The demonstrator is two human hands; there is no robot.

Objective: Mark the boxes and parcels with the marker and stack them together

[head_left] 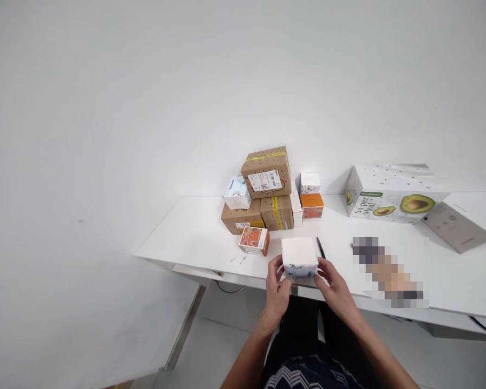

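A soft white tissue pack [299,253] with a blue-patterned side sits at the table's front edge. My left hand [277,286] wraps its left side, fingers and thumb pressed to it. From the other side my right hand [331,281] holds the same pack near its lower right corner. Close by on the left lies an orange-and-white box [254,240]. A black pen [321,247] rests just right of the pack.
Brown cardboard boxes [267,173] are stacked at the back, with another tissue pack [237,192] on them. An orange box [311,206] carries a small white pack [310,182]. To the right stand an avocado-printed carton [397,194] and a grey-white box [457,224]. One area is pixelated.
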